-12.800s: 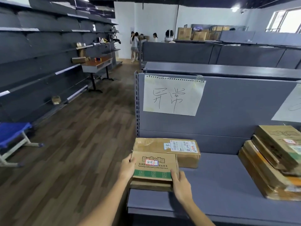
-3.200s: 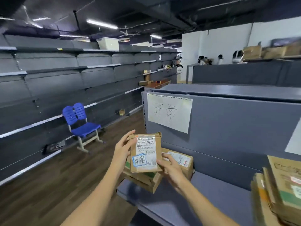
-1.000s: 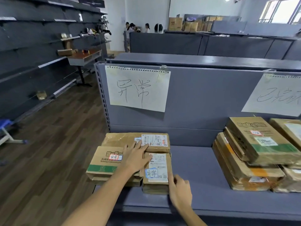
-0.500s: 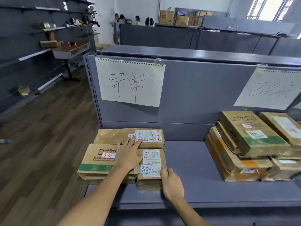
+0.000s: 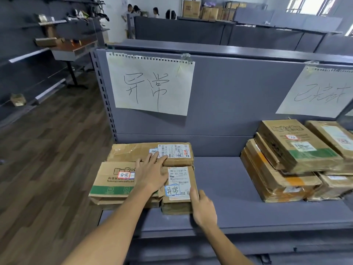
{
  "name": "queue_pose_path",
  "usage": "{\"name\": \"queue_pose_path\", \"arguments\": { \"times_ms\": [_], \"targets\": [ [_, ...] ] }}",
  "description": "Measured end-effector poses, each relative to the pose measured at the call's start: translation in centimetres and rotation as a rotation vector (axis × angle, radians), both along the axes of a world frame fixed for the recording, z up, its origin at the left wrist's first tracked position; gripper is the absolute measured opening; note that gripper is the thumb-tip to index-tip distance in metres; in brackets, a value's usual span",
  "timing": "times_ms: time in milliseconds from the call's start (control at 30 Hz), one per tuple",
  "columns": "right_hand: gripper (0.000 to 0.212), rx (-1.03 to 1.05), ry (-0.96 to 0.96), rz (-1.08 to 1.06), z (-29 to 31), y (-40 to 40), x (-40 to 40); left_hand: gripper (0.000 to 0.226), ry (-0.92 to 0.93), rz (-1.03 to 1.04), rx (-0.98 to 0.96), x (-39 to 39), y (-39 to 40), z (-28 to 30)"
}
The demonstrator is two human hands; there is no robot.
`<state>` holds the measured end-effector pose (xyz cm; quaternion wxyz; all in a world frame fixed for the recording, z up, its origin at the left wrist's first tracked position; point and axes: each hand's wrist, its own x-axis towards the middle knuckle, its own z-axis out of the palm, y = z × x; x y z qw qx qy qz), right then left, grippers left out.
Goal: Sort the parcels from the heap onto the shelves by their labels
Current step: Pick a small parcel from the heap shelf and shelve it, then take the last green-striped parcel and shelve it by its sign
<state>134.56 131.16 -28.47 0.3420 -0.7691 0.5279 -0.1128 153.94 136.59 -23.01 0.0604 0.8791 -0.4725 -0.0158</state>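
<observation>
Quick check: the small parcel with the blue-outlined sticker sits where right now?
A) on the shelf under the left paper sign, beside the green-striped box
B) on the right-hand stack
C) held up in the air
A: the small parcel lies on the shelf beside the green-striped box, under the left paper sign.

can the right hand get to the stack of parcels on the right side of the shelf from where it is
Probably yes. The right hand rests open against the small parcel, holding nothing, and the bare grey shelf between it and the stack of parcels has nothing in the way.
</observation>
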Motion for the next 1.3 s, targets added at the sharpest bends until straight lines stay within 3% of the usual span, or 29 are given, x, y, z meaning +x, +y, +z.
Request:
{"name": "queue_pose_path", "arguments": {
  "times_ms": [133, 233, 300, 433, 567, 767, 1000, 1167, 1300],
  "targets": [
    [0.027, -0.019, 0.081, 0.005, 0.2, -0.1, 0.0, 0.065, -0.025, -0.015, -0.007, 0.2, -0.2, -0.4],
    [0.049, 0.07, 0.053, -0.022, 1.9, -0.1, -0.4, 0.066, -0.022, -0.017, 0.012, 0.0, -0.3, -0.2],
    [0.053, 0.069, 0.023, -0.065, 3.1, -0.5, -0.9, 0.071, -0.082, -0.032, 0.067, -0.5, -0.2, 0.5],
    [0.063, -0.155, 0.016, -0.034, 6.1, -2.3, -3.3, 0.08, -0.237, -0.078, 0.042, -2.3, -0.8, 3.8],
    [0.101, -0.402, 0.1, 0.148, 10.7, -5.8, -8.6, 0.103, -0.194, -0.132, -0.167, -7.0, -3.4, 8.1],
    [0.094, -0.667, 0.128, 0.113, 16.8, -12.7, -22.0, 0.083, -0.12, -0.254, -0.425, -19.2, -11.2, 13.7],
    [0.088, -0.679, 0.208, -0.125, 19.2, -20.8, -44.2, 0.092, -0.089, -0.485, -0.485, -38.2, -22.3, 17.4],
    [0.106, -0.608, 0.294, -0.339, 18.4, -24.0, -60.0, 0.087, -0.05, -0.702, -0.462, -52.8, -29.5, 16.6],
    [0.093, -0.53, 0.31, -0.545, 17.2, -25.5, -71.2, 0.08, 0.029, -0.95, -0.456, -65.6, -35.5, 15.5]
  ]
}}
